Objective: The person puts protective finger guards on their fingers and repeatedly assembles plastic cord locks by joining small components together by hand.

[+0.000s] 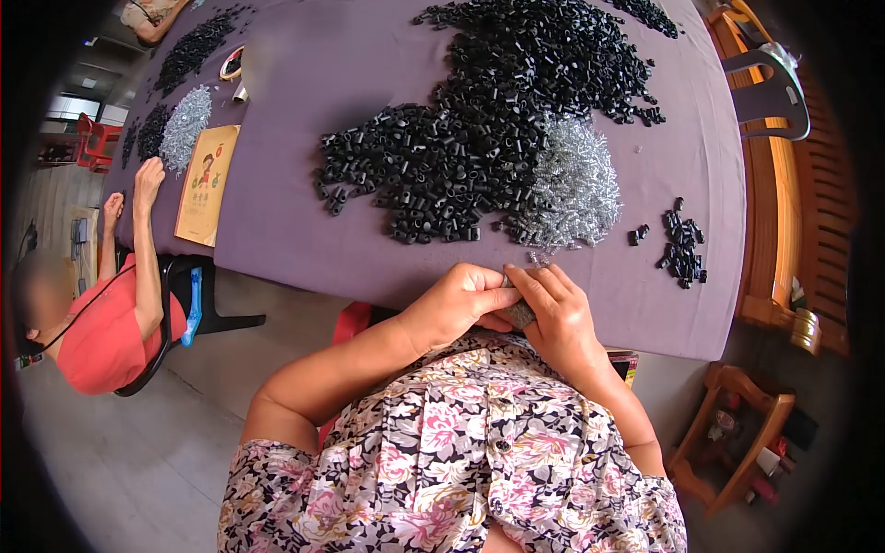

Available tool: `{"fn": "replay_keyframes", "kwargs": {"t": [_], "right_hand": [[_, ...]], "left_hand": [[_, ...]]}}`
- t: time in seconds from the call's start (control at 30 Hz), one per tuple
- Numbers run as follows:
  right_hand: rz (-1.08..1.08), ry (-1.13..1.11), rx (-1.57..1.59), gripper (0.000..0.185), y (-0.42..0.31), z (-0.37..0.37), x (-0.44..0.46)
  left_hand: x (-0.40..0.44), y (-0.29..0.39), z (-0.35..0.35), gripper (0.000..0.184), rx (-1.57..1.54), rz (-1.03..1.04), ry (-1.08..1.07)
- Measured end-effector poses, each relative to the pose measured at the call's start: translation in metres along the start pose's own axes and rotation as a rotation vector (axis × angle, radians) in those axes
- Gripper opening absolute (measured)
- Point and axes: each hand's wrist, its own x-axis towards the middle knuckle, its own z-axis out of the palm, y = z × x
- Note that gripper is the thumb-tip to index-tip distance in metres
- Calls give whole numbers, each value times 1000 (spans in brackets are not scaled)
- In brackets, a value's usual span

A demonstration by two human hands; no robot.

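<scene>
My left hand (466,300) and my right hand (560,318) meet at the table's near edge, in front of my floral shirt. Both are closed, thumbs and fingertips pressed together. Whatever small piece they pinch is hidden by the fingers. A grey, rough-textured thing (520,315) shows between the hands; its kind is unclear. Just beyond my fingertips lies a heap of small clear plastic pieces (572,189), a few of them strayed toward my hands. Against it on the left spreads a large pile of short black plastic tubes (442,170). Farther right is a small group of black pieces (683,244).
A purple cloth covers the table (304,249). At left, a person in a red shirt (106,323) sits by similar piles and a yellow booklet (207,184). Another person (155,20) is at the far left. A grey plastic chair (770,92) and a wooden rack (728,438) stand at right.
</scene>
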Motion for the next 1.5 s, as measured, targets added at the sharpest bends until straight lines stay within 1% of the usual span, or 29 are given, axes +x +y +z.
{"fn": "replay_keyframes", "kwargs": {"t": [0.17,0.23,0.33,0.37,0.4,0.47,0.5,0.53,0.57,0.67,0.7,0.73,0.8,0.83,0.93,0.97,1.0,1.07,1.1,1.13,1.2,1.23,1.33,1.4,1.5], "right_hand": [[5,18,19,62,1,3,-1],[47,37,56,61,4,6,-1],[50,68,102,60,2,-2,-1],[65,121,89,52,2,-7,-4],[106,191,72,48,7,-14,-8],[178,327,43,42,21,-31,-19],[243,392,-21,35,27,-46,-22],[241,454,-48,37,40,-58,-27],[256,467,-111,39,55,-69,-33],[274,463,-316,44,83,-87,-38],[276,453,-386,45,88,-89,-37],[281,418,-433,45,91,-89,-35],[289,344,-525,45,97,-87,-31],[307,328,-512,42,104,-82,-31],[279,362,-570,42,116,-84,-28],[285,362,-629,41,122,-85,-29],[320,354,-628,41,127,-88,-30],[381,365,-550,43,129,-93,-31],[392,398,-471,46,128,-93,-31],[351,386,-481,46,125,-92,-30],[276,363,-499,46,116,-90,-28],[249,355,-411,42,112,-86,-23],[204,313,-407,36,121,-79,-19],[240,339,-448,30,126,-80,-20],[272,383,-397,29,132,-77,-22]], "left_hand": [[0,-1,-1,32,-14,3,-28],[0,-3,-1,33,-16,4,3],[-2,3,6,35,-35,-22,48],[-4,6,7,36,-46,-34,66],[-5,8,5,38,-97,-39,39],[-15,18,9,40,-12,-9,88],[-20,22,11,39,42,26,89],[-26,25,13,38,96,63,94],[-31,27,13,37,147,101,103],[-34,28,6,33,420,425,270],[-32,28,6,28,442,585,363],[-31,28,-2,27,476,654,435],[-29,38,-13,29,944,924,598],[-32,47,-15,36,1157,945,610],[-26,55,-27,45,1453,970,769],[-22,51,-40,57,1494,923,779],[-20,49,-45,65,1570,873,794],[-16,44,-48,74,1651,806,798],[-12,40,-52,81,1659,791,776],[-9,39,-50,86,1665,759,757],[-2,38,-44,89,1713,680,726],[3,39,-43,91,1741,641,707],[15,48,-46,91,1774,656,709],[22,53,-50,89,1775,665,730],[27,58,-52,89,1773,669,732]]}}
